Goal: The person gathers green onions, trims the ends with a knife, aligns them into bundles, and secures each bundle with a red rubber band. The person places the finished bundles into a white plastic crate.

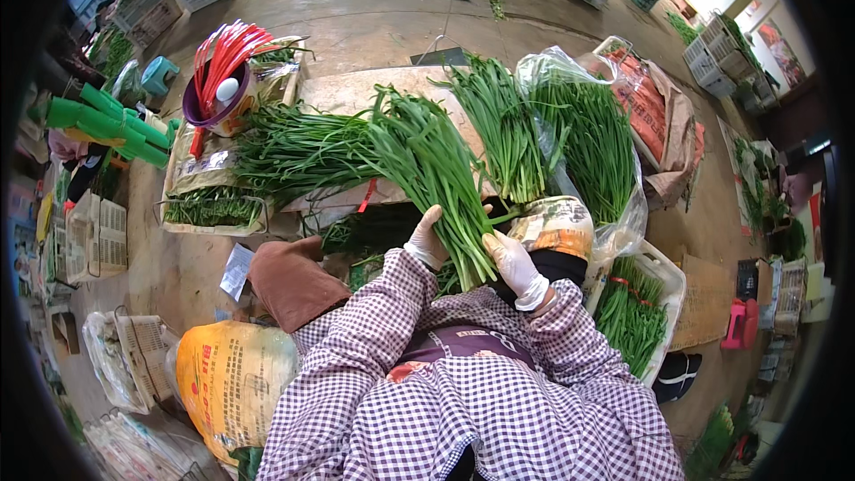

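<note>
Both gloved hands hold one bunch of garlic chives [434,153], its pale stem ends near my lap and its leaves fanning away over the board. My left hand [427,242] wraps the stems from the left, thumb up. My right hand [516,268] grips the stem ends from the right; some of its fingers are hidden. Beyond, a pile of loose chives [307,150] lies to the left on the pale board [340,90]. Another bunch [497,130] rests to the right, beside chives in a clear plastic bag [588,147]. A red tie strip [367,196] hangs at the board's near edge.
A purple-rimmed bucket [220,121] with red strips and a white egg-shaped object stands on a crate [217,230] at left. A white crate [671,287] of tied chives sits by my right side. An orange sack [234,374] is at lower left, a paper slip [236,272] on the floor.
</note>
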`<state>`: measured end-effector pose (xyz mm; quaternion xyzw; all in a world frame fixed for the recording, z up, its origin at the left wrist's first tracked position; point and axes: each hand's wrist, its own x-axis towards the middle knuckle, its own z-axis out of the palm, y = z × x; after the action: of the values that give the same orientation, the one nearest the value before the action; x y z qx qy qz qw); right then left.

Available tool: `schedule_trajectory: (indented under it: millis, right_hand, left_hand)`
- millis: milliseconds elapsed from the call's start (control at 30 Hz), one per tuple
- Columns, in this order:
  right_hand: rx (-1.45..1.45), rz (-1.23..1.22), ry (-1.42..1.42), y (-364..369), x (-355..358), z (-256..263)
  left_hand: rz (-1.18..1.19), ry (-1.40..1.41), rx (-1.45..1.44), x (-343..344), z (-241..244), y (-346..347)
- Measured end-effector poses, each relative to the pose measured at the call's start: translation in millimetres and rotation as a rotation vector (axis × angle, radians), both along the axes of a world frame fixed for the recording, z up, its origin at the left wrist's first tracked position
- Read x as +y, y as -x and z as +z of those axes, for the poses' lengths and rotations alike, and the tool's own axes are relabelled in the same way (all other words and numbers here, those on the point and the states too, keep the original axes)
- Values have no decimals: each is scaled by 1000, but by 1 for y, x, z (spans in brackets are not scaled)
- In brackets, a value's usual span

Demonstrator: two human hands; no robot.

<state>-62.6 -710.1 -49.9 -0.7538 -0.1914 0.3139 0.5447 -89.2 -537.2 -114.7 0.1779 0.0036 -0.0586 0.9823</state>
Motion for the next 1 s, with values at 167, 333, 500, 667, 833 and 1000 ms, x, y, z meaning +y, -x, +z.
schedule_trajectory:
  millis: [167, 333, 500, 667, 833, 1000]
  right_hand:
    - [291, 31, -31, -8, -6, -15]
    - [-394, -60, 188, -8, 1, -19]
    - [-218, 27, 249, -7, 19, 3]
    - [238, 84, 131, -19, 14, -28]
    - [685, 15, -238, -21, 17, -68]
    - [701, -42, -119, -11, 28, -63]
  left_hand:
    - [-68, 69, 46, 5, -8, 6]
    - [-14, 23, 171, 6, -44, 3]
    - [10, -17, 265, 12, -42, -1]
    - [153, 98, 269, 14, -35, 2]
    - [203, 194, 452, 12, -40, 0]
    - [174, 184, 593, 9, -37, -5]
